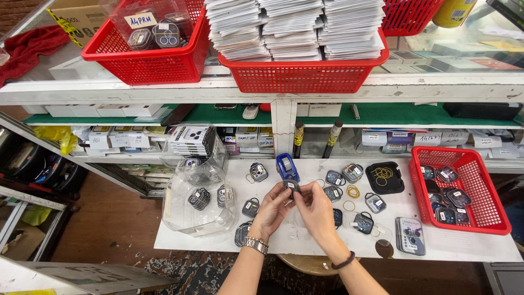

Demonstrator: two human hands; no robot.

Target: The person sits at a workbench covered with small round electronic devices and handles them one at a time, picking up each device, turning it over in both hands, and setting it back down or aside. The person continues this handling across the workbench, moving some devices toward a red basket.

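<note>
Both hands work one small dark case above the middle of the worktop.

The left hand (271,210) and right hand (315,206) meet fingertip to fingertip, each grip closed on the small dark case (292,186), palms turned inward, wrists raised off the worktop (305,243). It seems mid-handling; next calls for steady pinching. A blue tape dispenser (286,165) stands just behind, toward the back edge.

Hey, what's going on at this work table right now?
A person is working over a white table. Both hands meet at its middle: the left hand and right hand together pinch one small dark packet between their fingertips, just in front of a blue tape dispenser. Similar small packets and rubber bands lie scattered around. A red basket at the right holds more packets, and a clear plastic bag at the left holds bundled ones.
</note>
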